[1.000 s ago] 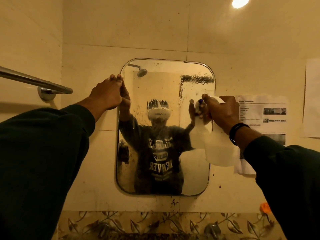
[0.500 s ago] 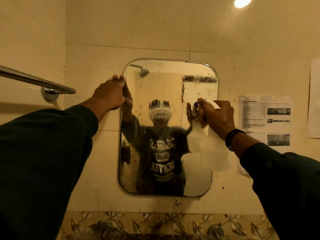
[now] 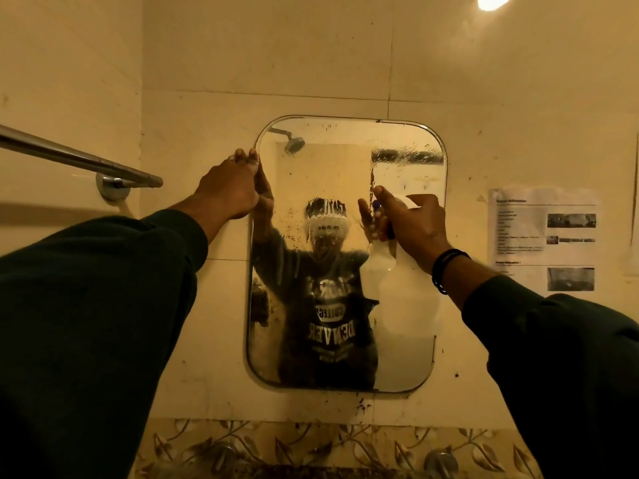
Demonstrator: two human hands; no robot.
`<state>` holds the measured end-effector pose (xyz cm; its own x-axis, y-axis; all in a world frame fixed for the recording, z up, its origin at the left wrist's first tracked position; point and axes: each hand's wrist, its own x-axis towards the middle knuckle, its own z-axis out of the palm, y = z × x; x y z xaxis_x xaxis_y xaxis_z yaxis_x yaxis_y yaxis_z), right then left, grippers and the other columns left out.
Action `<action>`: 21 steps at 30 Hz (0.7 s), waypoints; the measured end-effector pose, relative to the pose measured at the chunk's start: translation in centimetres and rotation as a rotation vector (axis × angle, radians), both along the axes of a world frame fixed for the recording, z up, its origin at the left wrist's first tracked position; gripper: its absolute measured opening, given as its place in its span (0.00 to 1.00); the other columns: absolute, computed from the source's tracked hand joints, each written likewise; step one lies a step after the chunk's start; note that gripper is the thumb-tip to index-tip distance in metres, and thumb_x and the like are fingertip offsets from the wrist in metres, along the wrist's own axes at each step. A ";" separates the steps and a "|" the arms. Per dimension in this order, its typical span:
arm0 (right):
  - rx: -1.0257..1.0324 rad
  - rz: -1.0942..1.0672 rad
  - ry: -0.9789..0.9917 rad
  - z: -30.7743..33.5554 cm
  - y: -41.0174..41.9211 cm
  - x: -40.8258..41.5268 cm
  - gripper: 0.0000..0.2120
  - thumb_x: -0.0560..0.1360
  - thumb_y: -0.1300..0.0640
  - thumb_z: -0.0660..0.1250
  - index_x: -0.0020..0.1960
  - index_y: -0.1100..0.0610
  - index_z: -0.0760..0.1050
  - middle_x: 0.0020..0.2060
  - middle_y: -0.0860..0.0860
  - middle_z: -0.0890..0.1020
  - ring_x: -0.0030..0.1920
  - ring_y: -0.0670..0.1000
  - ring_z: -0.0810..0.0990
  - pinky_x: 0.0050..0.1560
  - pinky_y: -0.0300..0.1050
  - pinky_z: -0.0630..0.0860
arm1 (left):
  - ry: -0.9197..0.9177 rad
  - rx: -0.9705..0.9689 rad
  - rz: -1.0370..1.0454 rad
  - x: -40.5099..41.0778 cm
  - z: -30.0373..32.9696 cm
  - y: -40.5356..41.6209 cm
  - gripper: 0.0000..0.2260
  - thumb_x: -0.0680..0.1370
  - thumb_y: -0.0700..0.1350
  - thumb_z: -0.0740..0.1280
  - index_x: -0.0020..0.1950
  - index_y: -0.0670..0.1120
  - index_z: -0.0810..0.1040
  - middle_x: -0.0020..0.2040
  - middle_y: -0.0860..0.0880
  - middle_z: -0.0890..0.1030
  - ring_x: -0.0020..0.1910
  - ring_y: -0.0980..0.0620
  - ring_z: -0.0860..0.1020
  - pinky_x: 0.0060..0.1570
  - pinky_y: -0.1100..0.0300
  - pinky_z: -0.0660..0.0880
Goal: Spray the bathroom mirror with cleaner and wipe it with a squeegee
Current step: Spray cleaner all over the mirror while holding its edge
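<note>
Since half a second ago, your right hand [image 3: 413, 226] and its spray bottle [image 3: 397, 271] have moved slightly leftward across the mirror [image 3: 345, 174], while your left hand [image 3: 231, 190] has stayed at the mirror's upper left edge, fingers curled against the rim. Further right, your right hand grips the bottle's neck, a finger up by the nozzle. The bottle looks like light, translucent plastic, likely slick once wet, so hold it at the neck. Glass is fragile; brace gently. No squeegee is in view.
</note>
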<state>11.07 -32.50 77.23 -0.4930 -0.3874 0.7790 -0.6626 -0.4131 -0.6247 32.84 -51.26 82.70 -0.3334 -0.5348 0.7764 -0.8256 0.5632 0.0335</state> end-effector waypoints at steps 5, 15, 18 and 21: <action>0.111 -0.024 0.015 0.3 -1.4 1.1 0.31 0.73 0.34 0.68 0.43 0.65 0.81 0.28 0.54 0.84 0.27 0.53 0.83 0.40 0.52 0.84 | -0.012 -0.013 0.009 0.0 0.0 -0.1 0.30 0.80 0.46 0.63 0.80 0.48 0.54 0.77 0.39 0.61 0.70 0.39 0.68 0.65 0.47 0.70; 0.133 0.055 -0.034 1.0 -4.8 3.7 0.29 0.72 0.32 0.68 0.40 0.60 0.82 0.36 0.58 0.86 0.36 0.58 0.86 0.44 0.61 0.84 | -0.029 -0.043 0.014 0.0 -0.2 -0.2 0.31 0.80 0.43 0.63 0.80 0.47 0.52 0.78 0.40 0.58 0.72 0.39 0.65 0.66 0.46 0.69; 0.169 -0.023 0.001 1.4 -5.7 4.8 0.37 0.71 0.28 0.64 0.51 0.65 0.79 0.30 0.53 0.85 0.27 0.50 0.84 0.35 0.48 0.83 | -0.040 -0.046 0.017 0.0 -0.2 -0.3 0.30 0.80 0.43 0.63 0.80 0.47 0.53 0.77 0.39 0.61 0.70 0.39 0.68 0.65 0.46 0.70; 0.251 -0.099 0.070 1.4 -6.3 5.9 0.28 0.70 0.26 0.64 0.43 0.53 0.71 0.29 0.52 0.84 0.24 0.49 0.82 0.36 0.52 0.84 | -0.039 -0.043 0.026 0.0 -0.1 -0.3 0.30 0.80 0.43 0.64 0.79 0.47 0.56 0.74 0.39 0.65 0.68 0.39 0.70 0.63 0.46 0.72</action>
